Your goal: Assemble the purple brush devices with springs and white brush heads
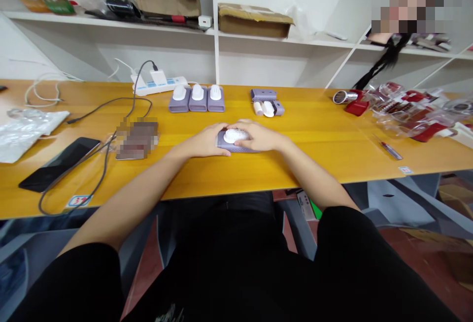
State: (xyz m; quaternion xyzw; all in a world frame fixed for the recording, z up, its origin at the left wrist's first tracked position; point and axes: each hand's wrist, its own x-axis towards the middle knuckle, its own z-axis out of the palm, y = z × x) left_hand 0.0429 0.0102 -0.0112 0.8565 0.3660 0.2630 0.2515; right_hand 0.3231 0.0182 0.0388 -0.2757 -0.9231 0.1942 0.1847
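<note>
A grey-purple case with a white bristled piece on it lies on the yellow table between my hands. My left hand grips the left end of the case, thumb along its near side. Curved over the right end and the bristles is my right hand, its fingertips partly hidden. Three similar cases with white pieces on top stand in a row behind. To their right lie a closed-looking purple case and another case holding white parts.
A power strip, a black phone and a grey cable are at the left. At the right lie red-and-clear wrapped items, a metal grater-like cylinder and a small screwdriver. White shelves rise behind.
</note>
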